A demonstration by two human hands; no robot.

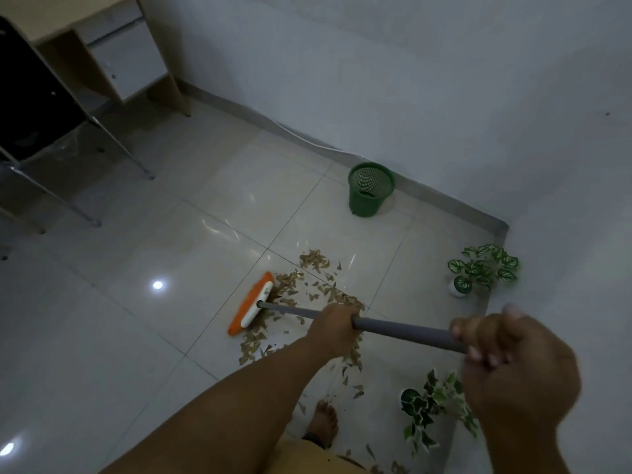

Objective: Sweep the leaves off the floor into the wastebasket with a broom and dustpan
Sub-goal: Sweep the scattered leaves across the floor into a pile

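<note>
A broom with an orange and white head (252,304) rests on the tiled floor at the left edge of a spread of dry brown leaves (318,295). Its grey handle (403,328) runs right toward me. My left hand (333,328) grips the handle mid-way, and my right hand (513,364) grips its upper end close to the camera. A green mesh wastebasket (370,189) stands upright by the far wall, beyond the leaves. No dustpan is in view.
Two small potted plants stand near the right wall, one (482,268) farther and one (431,405) nearer. A black chair (41,107) and a wooden desk (113,59) fill the upper left. My bare foot (323,424) stands among scattered leaves.
</note>
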